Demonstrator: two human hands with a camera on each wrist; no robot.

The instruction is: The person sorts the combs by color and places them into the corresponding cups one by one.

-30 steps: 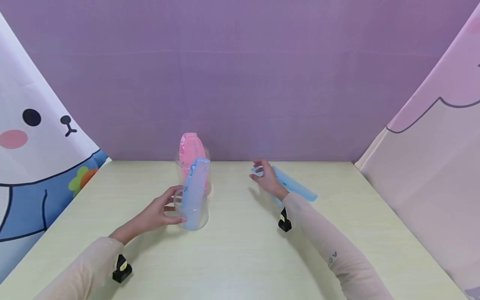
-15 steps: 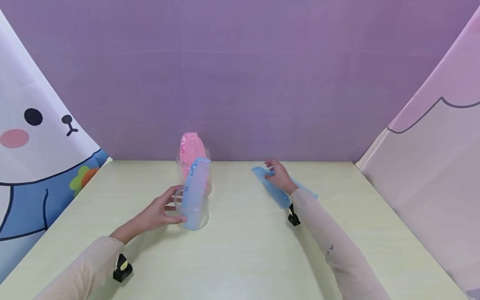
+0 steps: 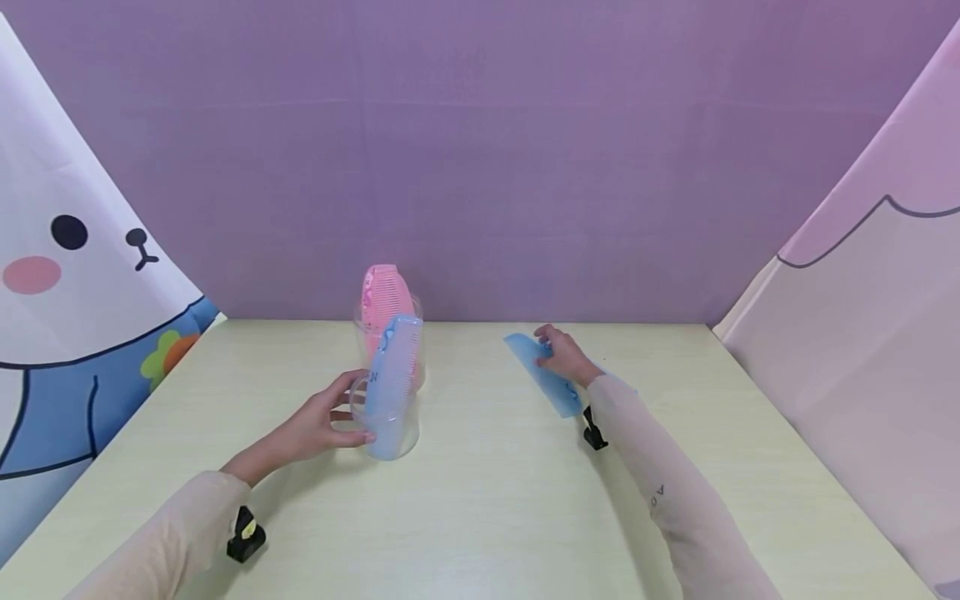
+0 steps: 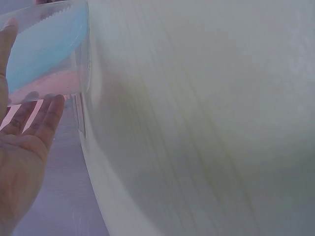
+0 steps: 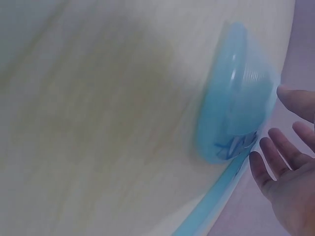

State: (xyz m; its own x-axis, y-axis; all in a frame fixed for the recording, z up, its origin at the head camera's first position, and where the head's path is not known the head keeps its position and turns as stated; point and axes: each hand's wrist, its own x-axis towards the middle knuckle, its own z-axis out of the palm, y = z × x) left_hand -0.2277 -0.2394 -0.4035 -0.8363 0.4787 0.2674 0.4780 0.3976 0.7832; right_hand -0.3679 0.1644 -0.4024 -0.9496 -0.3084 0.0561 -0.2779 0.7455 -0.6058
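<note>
My left hand [image 3: 315, 423] holds a clear plastic cup [image 3: 407, 437], thumb on its near side and fingers around the far side. A blue comb [image 3: 396, 358] stands tilted inside that cup. Just behind is a second clear cup [image 3: 420, 315] with a pink comb [image 3: 385, 292] sticking up out of it. Over on the right, my right hand [image 3: 567, 360] hovers at a blue comb [image 5: 231, 98] on the table, fingers loosely spread and fingertips right at its edge. Another blue comb [image 5: 211, 199] lies partly under the first, mostly hidden by my hand and sleeve in the head view.
The pale wooden table [image 3: 465, 517] ends at a purple cloth backdrop [image 3: 525, 167]. Printed cartoon cloths hang at the left [image 3: 75, 333] and right [image 3: 862, 375] sides. A small black wrist camera [image 3: 245, 535] hangs below the left sleeve.
My right hand has moved to the right and slightly back toward me, uncovering more of the nearer blue comb. The left hand and both cups have stayed in place.
</note>
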